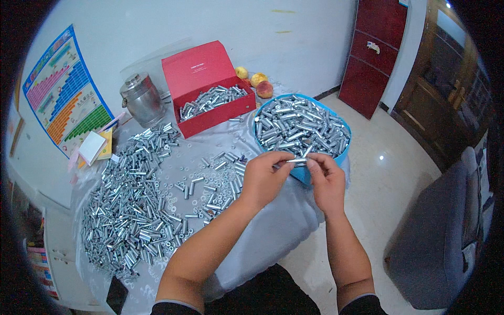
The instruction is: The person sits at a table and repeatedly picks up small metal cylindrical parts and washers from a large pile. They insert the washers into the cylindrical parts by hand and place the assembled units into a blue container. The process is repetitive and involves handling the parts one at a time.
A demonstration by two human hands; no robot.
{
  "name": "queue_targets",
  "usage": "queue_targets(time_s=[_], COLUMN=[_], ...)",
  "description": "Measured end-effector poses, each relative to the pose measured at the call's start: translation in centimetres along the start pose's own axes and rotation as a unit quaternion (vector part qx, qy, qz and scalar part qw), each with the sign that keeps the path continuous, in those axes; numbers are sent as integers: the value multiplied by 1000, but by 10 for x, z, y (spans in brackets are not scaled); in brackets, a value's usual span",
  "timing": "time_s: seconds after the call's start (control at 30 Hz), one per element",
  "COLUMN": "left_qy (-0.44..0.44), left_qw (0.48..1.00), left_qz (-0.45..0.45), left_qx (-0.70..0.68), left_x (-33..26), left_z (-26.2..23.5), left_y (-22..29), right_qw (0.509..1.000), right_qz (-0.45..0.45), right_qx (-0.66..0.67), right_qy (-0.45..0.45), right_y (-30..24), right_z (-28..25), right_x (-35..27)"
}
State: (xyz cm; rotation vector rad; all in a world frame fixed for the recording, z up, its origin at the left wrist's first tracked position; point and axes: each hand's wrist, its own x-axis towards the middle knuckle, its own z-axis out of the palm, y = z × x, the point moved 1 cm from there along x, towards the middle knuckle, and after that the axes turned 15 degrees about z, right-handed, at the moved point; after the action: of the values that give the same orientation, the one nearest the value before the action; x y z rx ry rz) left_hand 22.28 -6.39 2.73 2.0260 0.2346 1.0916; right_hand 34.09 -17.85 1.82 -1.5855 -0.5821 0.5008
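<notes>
Between the fingertips of both hands is a silver expansion bolt (pixel 298 160), held level over the near rim of a blue tub (pixel 300 175). My left hand (pixel 265 179) pinches its left end, and my right hand (pixel 328 181) pinches the right end. Similar metal bolts (pixel 299 123) fill the tub in a heap. To the left, a large pile of metal sleeves and bolts (pixel 131 210) covers the table. Loose washers and small rings (pixel 172 193) lie scattered between that pile and my left forearm.
An open red box (pixel 220 116) behind holds more bolts. A metal canister (pixel 142 100) stands left of it; several fruits (pixel 264 89) lie right of it. A dark flat object (pixel 117 295) is at the near left table edge. A grey sofa (pixel 433 241) stands at right.
</notes>
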Motion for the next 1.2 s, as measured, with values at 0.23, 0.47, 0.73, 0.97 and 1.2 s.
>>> queue_targets(time_s=[0.23, 0.47, 0.73, 0.97, 1.2], left_qy=[9, -4, -10, -26, 33], left_qw=[965, 948, 928, 940, 961], left_qz=[215, 257, 288, 241, 166], left_qx=[151, 188, 234, 242, 221], left_x=[31, 75, 116, 105, 78], left_z=[23, 20, 22, 17, -15], left_y=[3, -9, -23, -38, -31], right_qw=[998, 991, 958, 948, 947], right_qz=[-17, -76, -126, -114, -161], right_qx=[5, -49, -200, -252, -217], right_qy=[53, 100, 164, 160, 175], right_y=[0, -23, -42, -35, -52], right_z=[-22, -18, -13, -14, -4], right_x=[17, 48, 100, 96, 73])
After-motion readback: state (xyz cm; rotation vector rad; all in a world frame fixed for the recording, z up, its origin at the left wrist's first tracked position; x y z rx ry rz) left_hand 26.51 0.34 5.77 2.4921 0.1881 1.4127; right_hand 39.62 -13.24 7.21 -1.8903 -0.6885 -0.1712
